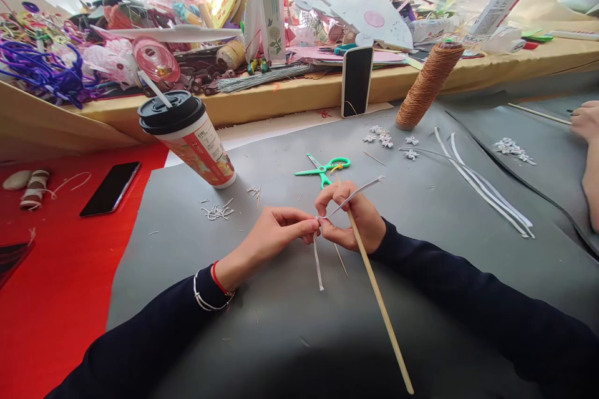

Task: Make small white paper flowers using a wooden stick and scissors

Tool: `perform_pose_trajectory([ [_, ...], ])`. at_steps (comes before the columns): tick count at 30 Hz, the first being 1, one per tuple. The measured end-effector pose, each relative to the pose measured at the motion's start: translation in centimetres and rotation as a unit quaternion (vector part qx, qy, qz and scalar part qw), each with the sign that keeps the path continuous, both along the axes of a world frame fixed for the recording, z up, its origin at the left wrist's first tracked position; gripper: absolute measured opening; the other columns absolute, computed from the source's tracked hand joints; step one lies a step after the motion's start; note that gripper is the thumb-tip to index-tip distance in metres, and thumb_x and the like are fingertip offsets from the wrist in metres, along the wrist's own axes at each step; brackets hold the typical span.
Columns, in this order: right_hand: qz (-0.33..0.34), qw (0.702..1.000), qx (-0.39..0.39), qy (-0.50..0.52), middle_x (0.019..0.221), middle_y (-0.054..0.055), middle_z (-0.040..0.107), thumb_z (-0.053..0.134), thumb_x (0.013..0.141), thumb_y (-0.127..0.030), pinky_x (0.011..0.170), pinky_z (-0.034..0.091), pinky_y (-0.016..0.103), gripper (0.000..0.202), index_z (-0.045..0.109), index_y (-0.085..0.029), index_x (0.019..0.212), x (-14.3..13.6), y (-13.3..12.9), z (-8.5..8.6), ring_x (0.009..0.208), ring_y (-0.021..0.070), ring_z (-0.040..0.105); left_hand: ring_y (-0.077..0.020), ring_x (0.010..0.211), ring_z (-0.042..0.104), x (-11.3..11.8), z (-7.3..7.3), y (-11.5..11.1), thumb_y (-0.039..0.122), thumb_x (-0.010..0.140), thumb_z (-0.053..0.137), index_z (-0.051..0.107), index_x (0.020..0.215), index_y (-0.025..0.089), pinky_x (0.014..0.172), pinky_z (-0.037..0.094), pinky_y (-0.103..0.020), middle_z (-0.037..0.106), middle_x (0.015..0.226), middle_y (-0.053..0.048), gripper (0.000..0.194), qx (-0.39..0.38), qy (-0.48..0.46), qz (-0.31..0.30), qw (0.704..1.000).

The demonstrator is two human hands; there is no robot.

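Between my two hands, just above the grey mat, is a white cord (318, 262); one end hangs down and the other sticks up to the right. My left hand (285, 224) pinches the cord between thumb and fingertips. My right hand (358, 218) is closed on it from the other side, fingers curled. A long wooden stick (381, 302) also sits in the right hand, slanting down toward me. Behind the hands lie green-handled scissors (322, 168), their blades pointing left. A thin pointed stick (340, 260) shows below the right hand.
A lidded paper cup (196, 143) stands at left near white cord scraps (218, 211). Small knotted white flowers (381, 137), a brown thread spool (428, 84) and loose white cords (491, 190) lie right. A phone (357, 82) leans on the ledge. Another person's hand (586, 120) is at far right.
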State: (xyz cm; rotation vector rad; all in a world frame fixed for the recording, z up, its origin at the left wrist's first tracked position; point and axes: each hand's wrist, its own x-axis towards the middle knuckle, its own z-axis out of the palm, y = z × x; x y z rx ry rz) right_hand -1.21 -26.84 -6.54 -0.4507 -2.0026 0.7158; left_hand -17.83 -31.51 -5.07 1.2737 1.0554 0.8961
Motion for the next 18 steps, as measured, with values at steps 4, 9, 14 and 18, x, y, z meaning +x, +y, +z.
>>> perform_pose_trajectory([
  [4,0.017,1.000,-0.009,0.013,0.066,-0.004,0.049,0.051,0.061,-0.004,0.063,0.039,0.030,0.039,0.020,-0.023,0.073,0.0,-0.2,0.2,0.066,0.0128,0.046,-0.0144,0.066,0.055,0.0,0.1,-0.1,0.032,0.072,0.061,0.067,0.068,0.014,0.068,0.044,-0.028,0.061,0.062,-0.003,0.019,-0.007,-0.007,-0.019,1.000],
  [9,0.032,0.998,-0.049,0.011,0.065,-0.005,0.047,0.053,0.061,-0.005,0.063,0.039,0.030,0.037,0.022,-0.023,0.072,-0.2,-0.6,-0.1,0.064,0.0119,0.045,-0.0130,0.063,0.054,0.0,0.2,-0.2,0.032,0.072,0.061,0.067,0.067,0.014,0.065,0.043,-0.026,0.060,0.059,-0.002,0.020,-0.007,0.007,-0.041,0.999],
  [14,0.030,0.989,-0.133,0.055,0.079,0.000,0.052,0.057,0.065,-0.011,0.069,0.043,0.033,0.034,0.029,-0.023,0.079,-0.3,0.7,-0.6,0.073,0.0137,0.051,-0.0123,0.063,0.055,0.1,-0.2,0.0,0.033,0.071,0.062,0.066,0.071,0.014,0.067,0.044,-0.027,0.061,0.063,-0.003,0.019,0.002,-0.005,0.039,0.999],
  [18,-0.108,0.967,-0.086,0.212,0.091,0.002,0.053,0.060,0.065,-0.013,0.074,0.045,0.034,0.039,0.025,-0.024,0.079,0.7,2.5,-0.1,0.079,0.0141,0.053,-0.0127,0.065,0.056,0.0,-0.7,0.3,0.034,0.071,0.062,0.065,0.078,0.013,0.068,0.046,-0.028,0.062,0.068,-0.004,0.022,0.008,-0.034,0.136,0.990],
])
